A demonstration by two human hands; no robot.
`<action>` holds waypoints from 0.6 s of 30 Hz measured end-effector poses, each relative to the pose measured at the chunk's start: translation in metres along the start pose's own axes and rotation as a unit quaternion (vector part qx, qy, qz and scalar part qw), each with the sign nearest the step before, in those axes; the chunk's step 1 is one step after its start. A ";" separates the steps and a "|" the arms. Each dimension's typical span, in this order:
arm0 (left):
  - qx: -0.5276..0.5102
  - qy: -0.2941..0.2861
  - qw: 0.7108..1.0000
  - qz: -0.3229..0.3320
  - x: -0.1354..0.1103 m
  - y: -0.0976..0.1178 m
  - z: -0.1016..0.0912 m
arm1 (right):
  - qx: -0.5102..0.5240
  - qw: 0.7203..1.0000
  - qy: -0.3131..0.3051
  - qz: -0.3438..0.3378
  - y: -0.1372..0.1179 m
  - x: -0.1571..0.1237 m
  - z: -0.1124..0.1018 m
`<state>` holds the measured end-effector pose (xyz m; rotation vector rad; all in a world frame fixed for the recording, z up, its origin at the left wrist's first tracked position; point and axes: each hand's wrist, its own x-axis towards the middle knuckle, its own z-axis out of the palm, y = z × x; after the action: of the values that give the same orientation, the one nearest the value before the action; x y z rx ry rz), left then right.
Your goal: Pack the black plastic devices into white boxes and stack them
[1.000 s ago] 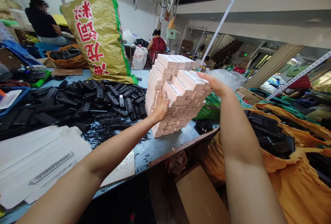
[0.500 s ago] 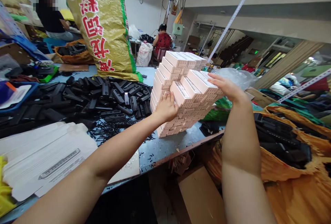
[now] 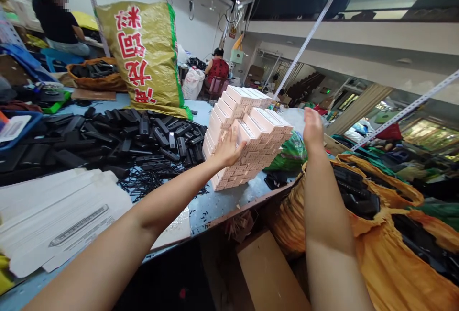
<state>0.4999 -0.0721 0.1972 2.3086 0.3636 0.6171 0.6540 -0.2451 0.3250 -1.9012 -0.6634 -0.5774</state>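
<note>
A tall stepped stack of small pale pink cartons [image 3: 256,150] stands on the blue-topped table [image 3: 201,205], with printing on the upper faces. Against its left side lies my left hand [image 3: 226,149], fingers spread and flat on the cartons. My right hand [image 3: 313,128] is raised to the right of the stack, apart from it, with its fingers stretched out and nothing visible in them. Part of its palm side is turned away from view. Left of the stack spreads a heap of black plastic casings [image 3: 143,131], with thin black pieces [image 3: 150,182] in front of it.
Flat printed white cartons [image 3: 68,215] lie at the front left. A large yellow-green woven sack [image 3: 154,57] stands behind the heap. Orange sacks [image 3: 387,253] with black parts stand right of the table; a brown cardboard box [image 3: 268,272] is below its edge. Two people sit farther back.
My right hand has come off the top right cartons and moved away to the right. My left hand stays on the stack's side, its fingers more spread. The view has tilted up and turned right.
</note>
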 end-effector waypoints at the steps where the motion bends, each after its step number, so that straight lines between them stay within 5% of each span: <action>1: -0.012 0.007 1.000 0.004 -0.005 0.001 -0.001 | 0.009 0.998 0.054 -0.043 -0.006 -0.016 -0.002; 3: -0.043 0.034 0.998 0.030 -0.030 -0.003 -0.004 | 0.056 0.980 0.143 -0.130 -0.017 -0.065 0.001; 5: -0.066 0.053 0.993 0.083 -0.077 -0.021 -0.015 | 0.121 0.959 0.154 -0.206 -0.021 -0.135 0.014; 6: -0.065 0.055 0.991 0.105 -0.108 -0.036 -0.025 | 0.143 0.957 0.104 -0.228 -0.018 -0.175 0.022; 8: -0.018 0.039 0.993 0.107 -0.180 -0.075 -0.053 | 0.126 0.934 -0.197 -0.270 -0.005 -0.258 0.042; 10: 0.079 0.108 0.991 -0.022 -0.260 -0.120 -0.096 | 0.122 0.838 -0.468 -0.252 0.012 -0.331 0.066; 12: 0.203 0.275 0.915 -0.215 -0.334 -0.162 -0.148 | 0.136 0.807 -0.552 -0.159 0.021 -0.383 0.094; 14: 0.250 0.341 0.847 -0.322 -0.392 -0.195 -0.199 | 0.156 0.806 -0.565 -0.081 0.013 -0.408 0.131; 15: 0.269 0.314 0.822 -0.391 -0.412 -0.207 -0.219 | 0.164 0.803 -0.569 -0.068 0.003 -0.411 0.153; 18: 0.224 0.123 0.851 -0.459 -0.439 -0.225 -0.246 | 0.163 0.785 -0.590 -0.090 -0.043 -0.392 0.231</action>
<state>-0.0193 0.0422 0.0521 2.0903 1.7580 0.3341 0.3604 -0.0937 0.0094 -1.6992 -1.6167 0.7194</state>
